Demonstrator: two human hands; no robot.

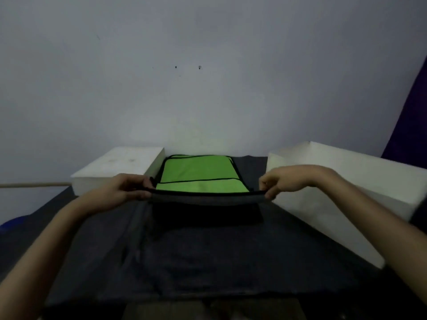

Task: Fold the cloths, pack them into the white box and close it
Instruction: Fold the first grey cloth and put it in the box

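Note:
A grey cloth (208,199) with a black hem is stretched in the air between my two hands, above the dark table cover. My left hand (126,189) pinches its left corner and my right hand (280,181) pinches its right corner. Behind it lies a green cloth (198,173) with black edging, flat on the table near the wall. The white box (335,188) stands to the right, its inside hidden from this angle. A flat white piece, perhaps the lid (120,167), rests at the left.
A dark cloth covers the table (208,262). A pale wall (208,77) rises right behind the table. Something purple (409,125) hangs at the far right, and a blue object (11,224) shows at the left edge.

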